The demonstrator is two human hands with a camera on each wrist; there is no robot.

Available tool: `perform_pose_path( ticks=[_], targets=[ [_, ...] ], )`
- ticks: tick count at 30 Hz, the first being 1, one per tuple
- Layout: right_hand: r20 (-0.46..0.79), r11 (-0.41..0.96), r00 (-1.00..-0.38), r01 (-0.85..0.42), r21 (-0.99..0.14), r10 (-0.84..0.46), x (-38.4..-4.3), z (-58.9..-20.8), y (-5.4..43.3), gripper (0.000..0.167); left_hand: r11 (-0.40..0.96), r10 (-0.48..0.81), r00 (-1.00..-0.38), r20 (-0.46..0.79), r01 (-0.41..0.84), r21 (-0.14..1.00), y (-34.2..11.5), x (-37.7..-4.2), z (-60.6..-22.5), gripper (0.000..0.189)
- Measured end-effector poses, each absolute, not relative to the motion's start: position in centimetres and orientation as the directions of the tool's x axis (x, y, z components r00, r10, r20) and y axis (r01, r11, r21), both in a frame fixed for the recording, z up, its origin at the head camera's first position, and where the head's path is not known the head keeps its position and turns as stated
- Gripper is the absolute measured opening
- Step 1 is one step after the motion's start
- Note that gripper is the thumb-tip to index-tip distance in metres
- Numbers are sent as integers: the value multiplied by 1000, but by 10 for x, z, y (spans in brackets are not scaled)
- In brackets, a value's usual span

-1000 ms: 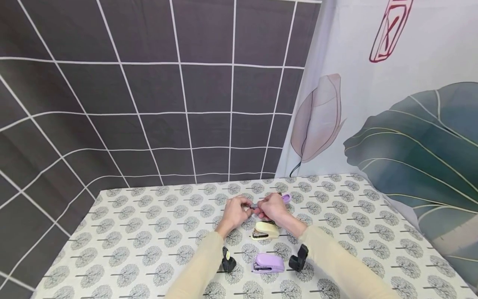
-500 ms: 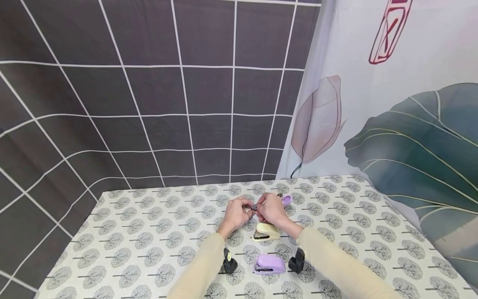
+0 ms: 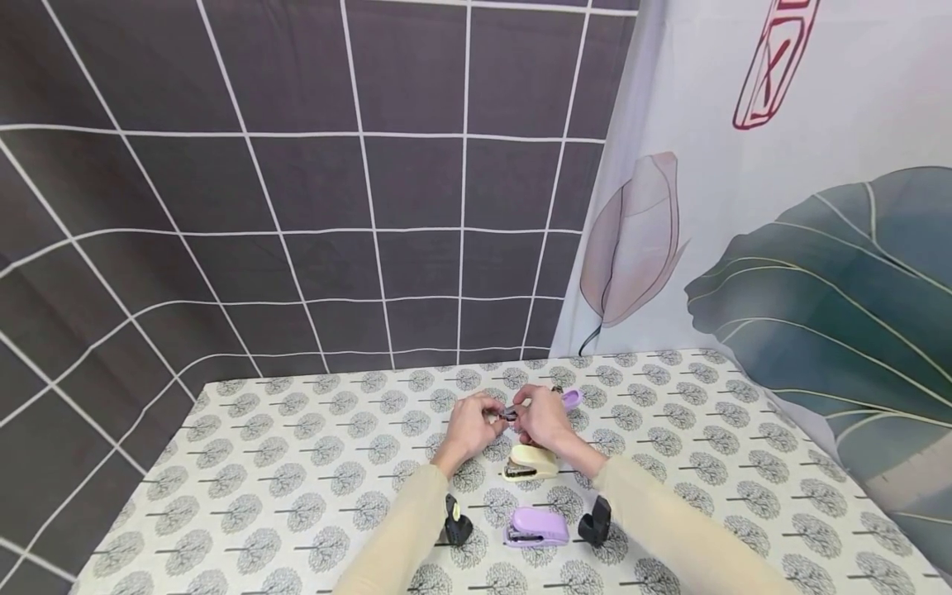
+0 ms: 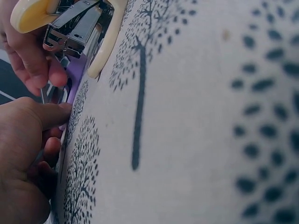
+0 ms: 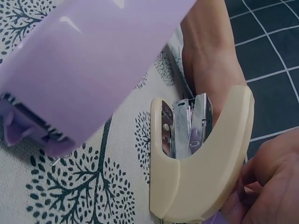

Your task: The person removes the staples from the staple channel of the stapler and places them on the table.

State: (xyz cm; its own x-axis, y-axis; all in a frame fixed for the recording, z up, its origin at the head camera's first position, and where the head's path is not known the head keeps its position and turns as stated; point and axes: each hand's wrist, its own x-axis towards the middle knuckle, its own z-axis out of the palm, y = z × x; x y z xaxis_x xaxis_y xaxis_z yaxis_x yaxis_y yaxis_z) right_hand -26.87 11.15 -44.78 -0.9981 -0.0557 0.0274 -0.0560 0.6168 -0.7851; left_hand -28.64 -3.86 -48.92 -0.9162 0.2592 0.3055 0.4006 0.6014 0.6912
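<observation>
Both hands meet at the back of the table over an open purple stapler (image 3: 571,400), its lid showing beyond the right hand. My left hand (image 3: 467,428) holds the stapler's front end, thumb at the tip of its purple base (image 4: 74,74) in the left wrist view. My right hand (image 3: 546,417) grips it from the other side, fingertips around the grey metal part (image 3: 509,413). Much of this stapler is hidden by the fingers. A cream stapler (image 3: 530,463) stands just in front of the hands; its metal magazine (image 5: 189,126) shows in the right wrist view.
A second purple stapler (image 3: 536,527) stands nearer, between the forearms. Black wrist camera mounts (image 3: 457,522) hang by both sleeves. A tree-print cloth (image 3: 297,463) covers the table, with a dark grid-patterned curtain (image 3: 312,182) behind it.
The right fingers have shifted slightly at the metal part, and more of its grey surface shows between the hands. The left hand and the other two staplers stay in place.
</observation>
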Motion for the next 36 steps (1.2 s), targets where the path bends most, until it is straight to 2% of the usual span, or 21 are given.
perform_pose_path(
  ticks=[12, 27, 36],
  targets=[
    [9, 505, -998, -37, -862, -58, -265, -439, 121, 13, 605, 256, -918, 304, 397, 690, -38, -286, -490, 17],
    [-3, 464, -997, -36, -885, -83, -263, -420, 144, 15, 602, 257, -922, 289, 387, 698, -38, -286, -491, 19],
    [45, 462, -996, -74, -884, -73, -265, -413, 161, 16, 599, 252, -936, 244, 349, 721, -37, -285, -489, 17]
  ],
)
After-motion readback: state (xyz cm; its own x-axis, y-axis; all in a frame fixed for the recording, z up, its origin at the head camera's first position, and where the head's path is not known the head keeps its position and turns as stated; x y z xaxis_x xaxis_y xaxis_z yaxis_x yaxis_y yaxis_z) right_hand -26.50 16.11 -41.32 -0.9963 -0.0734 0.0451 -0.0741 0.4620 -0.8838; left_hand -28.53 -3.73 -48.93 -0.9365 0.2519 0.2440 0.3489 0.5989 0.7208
